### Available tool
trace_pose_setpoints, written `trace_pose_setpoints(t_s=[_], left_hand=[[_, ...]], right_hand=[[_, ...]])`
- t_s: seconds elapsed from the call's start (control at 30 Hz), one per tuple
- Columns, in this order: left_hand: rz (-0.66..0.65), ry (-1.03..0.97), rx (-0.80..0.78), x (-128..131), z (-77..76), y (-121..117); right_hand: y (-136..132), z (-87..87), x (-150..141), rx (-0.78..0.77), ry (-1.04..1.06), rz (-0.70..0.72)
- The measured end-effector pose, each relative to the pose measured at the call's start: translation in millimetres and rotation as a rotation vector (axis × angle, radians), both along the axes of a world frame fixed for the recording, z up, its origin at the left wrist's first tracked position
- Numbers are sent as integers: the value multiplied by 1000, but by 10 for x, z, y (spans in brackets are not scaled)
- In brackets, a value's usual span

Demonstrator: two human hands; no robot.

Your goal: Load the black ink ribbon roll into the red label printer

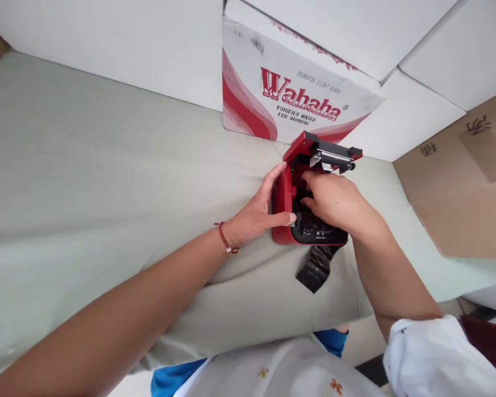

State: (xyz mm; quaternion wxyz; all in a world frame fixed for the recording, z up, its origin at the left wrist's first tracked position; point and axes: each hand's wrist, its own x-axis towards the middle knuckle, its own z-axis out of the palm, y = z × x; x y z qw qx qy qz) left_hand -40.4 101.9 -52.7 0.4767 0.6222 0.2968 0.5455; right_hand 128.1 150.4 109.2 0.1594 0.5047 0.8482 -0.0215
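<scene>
A red and black machine that looks like a label printer (283, 229) stands on the cloth-covered table, its lid (333, 150) raised. My left hand (258, 212) grips its left side, thumb over the front rim and fingers along the wall. Reaching in from the right, my right hand (334, 199) has its thumb and forefinger curled inside the open body. Whatever those fingers hold is dark and hidden from me. A shiny black strip (314, 269) hangs out over the front edge and lies on the cloth.
Behind the machine stands a white and red water carton (248, 82). A brown cardboard box (450, 198) sits on the right. White panels (149, 44) rise along the back, and pale green cloth (107, 176) stretches to the left. The table's front edge runs close to my body.
</scene>
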Motion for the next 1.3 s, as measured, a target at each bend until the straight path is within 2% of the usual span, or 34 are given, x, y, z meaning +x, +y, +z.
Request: trace_pose_setpoints(t_s=[0.2, 0.3, 0.4, 0.5, 0.57, 0.7, 0.8, 0.87, 0.93, 0.97, 1.03, 1.13, 1.2, 1.3], left_hand=[[-9, 6, -48, -8, -8, 37], [16, 6, -42, -4, -11, 42], [37, 19, -14, -1, -14, 44], [43, 22, 15, -2, -9, 45], [33, 17, -4, -5, 2, 43], [-33, -14, -81, -17, 29, 32], [-47, -44, -111, -20, 40, 27], [-52, -81, -134, -14, 52, 22], [-61, -138, -181, -4, 77, 12], [-69, -168, -211, 1, 92, 6], [-87, -218, -266, 7, 121, -6], [-107, -250, -294, 4, 131, -10], [-110, -257, -289, -2, 114, -3], [-110, -252, -277, -7, 79, 14]], right_hand=[[-76, -49, 296, 125, 257, 44], [17, -78, 325, 62, 194, 35], [94, -75, 216, -6, 48, 66], [106, -93, 101, 31, -54, 47], [83, -123, 85, 51, -35, 19], [-82, -99, 255, 107, 187, 7], [-350, 91, 541, 125, 483, 21], [-553, 254, 786, 129, 671, -51], [-713, 363, 1060, 187, 747, -254], [-763, 379, 1202, 203, 714, -374], [-797, 324, 1472, 189, 582, -524], [-743, 99, 1775, 101, 375, -515], [-704, -57, 1865, 51, 311, -494], [-681, -222, 1829, 15, 359, -510]])
